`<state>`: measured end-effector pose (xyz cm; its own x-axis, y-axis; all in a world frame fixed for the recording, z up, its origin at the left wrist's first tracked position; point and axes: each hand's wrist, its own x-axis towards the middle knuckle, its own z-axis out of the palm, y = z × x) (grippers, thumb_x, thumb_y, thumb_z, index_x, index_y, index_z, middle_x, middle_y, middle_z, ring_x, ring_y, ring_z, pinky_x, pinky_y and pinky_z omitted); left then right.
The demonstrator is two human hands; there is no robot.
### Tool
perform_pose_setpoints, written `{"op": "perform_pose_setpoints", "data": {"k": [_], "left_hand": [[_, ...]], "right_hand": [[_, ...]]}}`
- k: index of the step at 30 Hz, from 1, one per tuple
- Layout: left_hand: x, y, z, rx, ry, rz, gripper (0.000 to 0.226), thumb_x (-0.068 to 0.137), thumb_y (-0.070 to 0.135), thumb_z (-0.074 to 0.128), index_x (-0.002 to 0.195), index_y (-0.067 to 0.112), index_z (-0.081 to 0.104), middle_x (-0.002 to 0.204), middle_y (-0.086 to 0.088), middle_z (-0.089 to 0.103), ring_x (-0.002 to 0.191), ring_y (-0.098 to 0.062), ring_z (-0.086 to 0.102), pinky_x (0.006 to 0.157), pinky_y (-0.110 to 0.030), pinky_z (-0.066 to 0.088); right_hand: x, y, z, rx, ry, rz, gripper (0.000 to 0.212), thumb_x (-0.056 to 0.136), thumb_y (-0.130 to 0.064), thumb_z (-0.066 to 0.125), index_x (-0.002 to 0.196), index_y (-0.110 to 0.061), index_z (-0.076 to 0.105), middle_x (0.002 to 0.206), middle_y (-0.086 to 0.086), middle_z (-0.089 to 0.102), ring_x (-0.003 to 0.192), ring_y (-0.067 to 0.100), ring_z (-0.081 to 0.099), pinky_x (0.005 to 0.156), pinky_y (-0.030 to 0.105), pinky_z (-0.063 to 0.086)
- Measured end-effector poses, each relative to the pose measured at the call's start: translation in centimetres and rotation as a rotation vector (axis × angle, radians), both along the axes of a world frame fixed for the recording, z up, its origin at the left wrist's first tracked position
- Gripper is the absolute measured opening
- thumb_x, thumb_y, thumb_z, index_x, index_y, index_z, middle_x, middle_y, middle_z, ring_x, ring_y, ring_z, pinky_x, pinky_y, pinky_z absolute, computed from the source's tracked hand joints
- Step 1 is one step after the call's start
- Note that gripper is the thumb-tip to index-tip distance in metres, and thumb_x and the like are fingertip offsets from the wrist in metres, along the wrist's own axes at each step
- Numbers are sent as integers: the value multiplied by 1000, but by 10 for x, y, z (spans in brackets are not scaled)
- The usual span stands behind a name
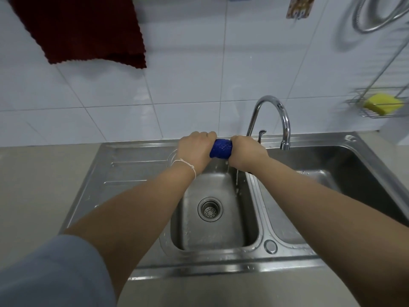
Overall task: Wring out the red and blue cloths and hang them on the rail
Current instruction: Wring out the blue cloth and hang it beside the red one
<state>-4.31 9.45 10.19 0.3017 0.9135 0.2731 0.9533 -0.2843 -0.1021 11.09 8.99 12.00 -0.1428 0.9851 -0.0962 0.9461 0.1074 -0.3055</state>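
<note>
**Blue cloth twisted over the sink**

The blue cloth (pixel 221 149), rolled tight, shows only between the two fists. The left hand (pixel 194 149) and right hand (pixel 247 152) each have their grip clamped on one end. Water trickles down below the grip into the sink (pixel 221 247). Far up and left of the grip, the red cloth (pixel 84 29) hangs against the wall.

We count two cloths, one red (pixel 84 29) and one blue (pixel 221 148), two sink basins (pixel 221 240) (pixel 345 165), one tap (pixel 274 116), one sponge (pixel 382 104).
</note>
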Motion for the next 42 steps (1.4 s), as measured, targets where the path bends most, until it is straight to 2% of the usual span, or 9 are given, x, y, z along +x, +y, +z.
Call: {"op": "perform_pose_setpoints", "data": {"k": [5,9,12,22,26,34,37,39,42], "left_hand": [[-2,1,7,15,47,-54,27,80,16,61,106,16,54,95,-4,65,84,-25,60,58,-32,33],[-2,2,12,35,111,-71,28,80,11,61,107,16,54,95,-3,64,85,-25,59,59,-34,33],[-2,3,13,43,137,-75,29,79,10,62,106,17,54,94,-2,64,85,-24,59,59,-33,34],[3,4,11,38,150,-102,26,80,14,64,104,17,55,92,-2,64,84,-23,60,58,-33,35],[3,4,11,40,146,-114,26,80,15,64,104,17,55,92,-2,64,83,-23,60,59,-33,36],[2,4,9,25,153,-118,24,79,14,65,101,17,55,89,-2,64,81,-22,60,58,-32,40],[3,3,10,36,106,-107,22,80,15,61,100,17,55,89,-2,64,81,-22,59,58,-32,37],[1,0,12,19,10,-89,23,80,17,59,102,18,55,91,-2,64,82,-23,59,57,-32,36],[-8,-9,17,-1,-206,-22,26,79,27,60,104,22,57,94,1,66,84,-24,60,57,-31,40]], "right_hand": [[-1,-2,0,-45,69,-31,16,75,-13,64,89,-14,57,77,4,61,75,25,63,71,38,57],[-2,-2,-2,-106,119,-53,11,76,-15,64,80,-13,55,69,3,56,63,20,58,55,26,47],[-1,-4,1,-172,154,-62,13,76,-13,63,72,-12,51,66,4,54,60,19,56,49,24,42],[2,-7,5,-329,227,-135,12,65,-3,68,64,-8,57,63,7,56,56,21,55,51,24,45],[3,-6,5,-322,246,-134,12,62,-2,68,71,-5,59,68,10,59,63,26,59,58,30,49],[2,-6,3,-336,241,-118,12,62,-1,67,70,-4,59,67,9,58,60,23,56,54,26,45],[5,-7,5,-273,187,-73,11,71,-6,66,77,-6,57,67,6,56,59,19,54,51,23,43],[11,-7,8,-180,172,-17,22,75,-12,69,94,-6,59,78,5,60,69,19,57,54,25,43],[24,-13,19,-133,371,45,53,68,-18,82,113,-17,54,94,-3,59,80,13,57,61,21,44]]}}
